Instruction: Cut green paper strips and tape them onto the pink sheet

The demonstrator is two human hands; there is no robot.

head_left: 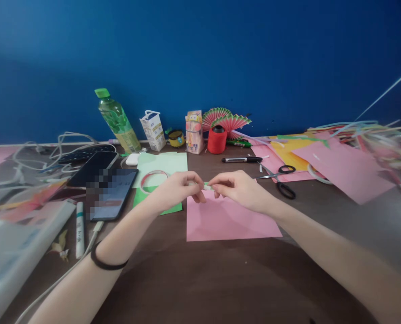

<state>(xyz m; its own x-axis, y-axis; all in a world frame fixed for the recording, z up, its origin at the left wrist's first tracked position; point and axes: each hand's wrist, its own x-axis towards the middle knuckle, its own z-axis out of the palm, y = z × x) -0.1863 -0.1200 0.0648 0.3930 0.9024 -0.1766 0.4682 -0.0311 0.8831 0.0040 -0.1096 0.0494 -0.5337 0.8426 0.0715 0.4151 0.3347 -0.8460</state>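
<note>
My left hand [183,188] and my right hand [236,188] meet above a pink sheet of paper [227,222], with fingertips pinched. Between them shows a small pale strip [207,187] with a bit of green; its material is too small to make out. Both hands are closed on it, one at each end. Beside my left hand, a roll of tape [142,183] lies across a light green sheet [163,161] and a darker green sheet [171,209]. A pair of scissors [286,190] rests to the right of my right hand.
Along the blue wall stand a green-capped bottle [118,119], a white carton [153,130], a red thread spool [217,140] and paper fans [232,120]. A black marker [241,159] lies behind my hands. Left are phones [114,198] and cables; right, a pink sheet [349,171].
</note>
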